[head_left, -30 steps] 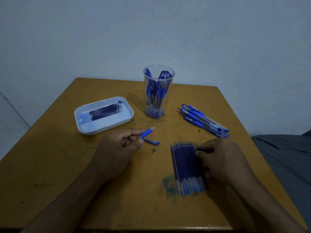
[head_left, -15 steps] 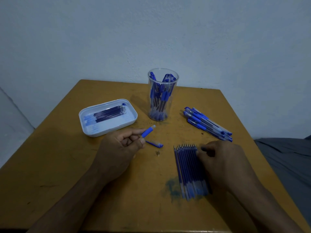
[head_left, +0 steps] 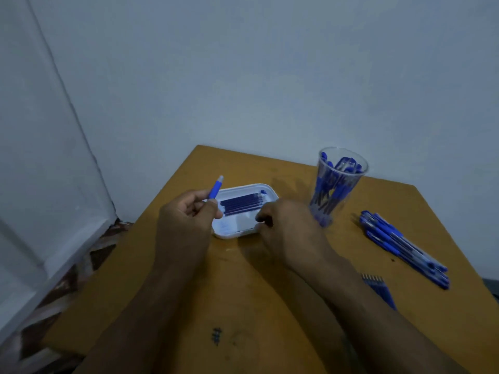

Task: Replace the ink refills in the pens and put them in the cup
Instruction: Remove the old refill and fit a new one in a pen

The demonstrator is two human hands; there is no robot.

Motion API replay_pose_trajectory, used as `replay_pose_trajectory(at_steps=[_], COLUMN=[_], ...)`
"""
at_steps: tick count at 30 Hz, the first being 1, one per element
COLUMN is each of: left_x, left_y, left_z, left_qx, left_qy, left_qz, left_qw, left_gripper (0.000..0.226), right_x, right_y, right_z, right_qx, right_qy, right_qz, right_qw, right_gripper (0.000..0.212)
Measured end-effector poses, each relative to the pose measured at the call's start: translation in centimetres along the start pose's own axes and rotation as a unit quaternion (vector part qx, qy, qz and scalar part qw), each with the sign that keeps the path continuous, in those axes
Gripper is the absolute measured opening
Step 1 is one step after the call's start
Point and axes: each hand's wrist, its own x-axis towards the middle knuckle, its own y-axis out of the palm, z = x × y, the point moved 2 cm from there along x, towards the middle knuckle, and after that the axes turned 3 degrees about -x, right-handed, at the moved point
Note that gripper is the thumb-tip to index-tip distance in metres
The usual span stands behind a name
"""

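Both hands at white tray, left pinching pen barrel.

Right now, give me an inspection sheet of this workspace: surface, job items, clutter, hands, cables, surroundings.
Surface: worn yellow-brown wooden table, with a dark ink mark near its front.
Job's things: clear plastic cup standing upright with blue pens inside; loose pile of blue pens right of it; white rectangular tray holding dark blue refills; row of blue refills partly hidden by the right forearm.
Clutter: nothing seen.
Hands: left hand pinches a blue pen barrel; right hand at the tray's near right edge, fingers curled, contents hidden.
Cables: nothing seen.
Surroundings: pale wall behind; patterned floor on the left.
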Motion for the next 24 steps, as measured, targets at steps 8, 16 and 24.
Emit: replay_pose_trajectory(at_steps=[8, 16, 24], left_x=[2.4, 3.1, 2.7], left_y=[-3.3, -4.3, -3.3], left_z=[0.8, 0.7, 0.9], left_qx=[-0.018, -0.032, -0.024], left_qy=[-0.032, -0.044, -0.039], left_qz=[-0.033, -0.019, 0.004], left_qw=[0.999, 0.998, 0.999], left_gripper=[0.017, 0.017, 0.016], right_x=[7.2, 8.1, 7.1], right_y=[1.6, 3.5, 2.2], right_z=[4.0, 3.5, 3.5], right_qx=[-0.117, -0.125, -0.123], right_qy=[-0.014, -0.04, -0.091], right_qz=[0.098, 0.074, 0.101], right_qw=[0.988, 0.989, 0.983], right_gripper=[0.033, 0.024, 0.023])
